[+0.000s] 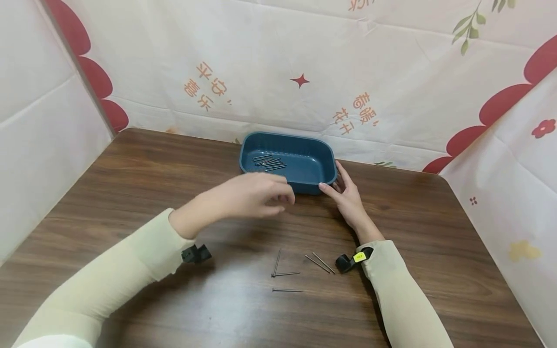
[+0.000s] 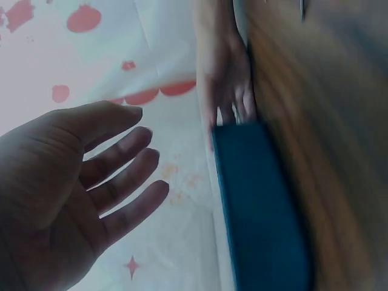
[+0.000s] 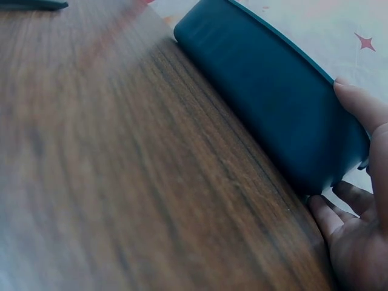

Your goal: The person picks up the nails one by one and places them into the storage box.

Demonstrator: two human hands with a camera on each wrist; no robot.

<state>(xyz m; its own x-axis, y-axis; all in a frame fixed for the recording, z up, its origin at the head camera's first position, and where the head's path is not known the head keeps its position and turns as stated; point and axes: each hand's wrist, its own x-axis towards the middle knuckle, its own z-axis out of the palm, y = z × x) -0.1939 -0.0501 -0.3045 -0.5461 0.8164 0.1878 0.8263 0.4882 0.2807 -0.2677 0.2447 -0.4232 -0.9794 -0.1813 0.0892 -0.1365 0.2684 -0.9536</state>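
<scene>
A blue rectangular tray [image 1: 304, 187] stands at the back of the wooden table, with several metal nails [image 1: 271, 163] lying in its left part. My right hand [image 1: 349, 203] grips the tray's near right corner, thumb at the rim and fingers round the side. In the right wrist view the thumb [image 3: 357, 103] touches the upper edge of the tray [image 3: 273, 97]. In front of the tray hovers my left hand [image 1: 254, 195], its fingers loosely bent. The left wrist view shows nothing between those fingers [image 2: 130, 200], apart from the tray [image 2: 257, 206].
On the table nearer to me lie several loose nails: a pair touching at one end [image 1: 285, 274], a single one [image 1: 287, 290] below, and two side by side [image 1: 319, 263] by my right wrist. A white printed cloth [image 1: 261, 58] hangs right behind the table's back edge.
</scene>
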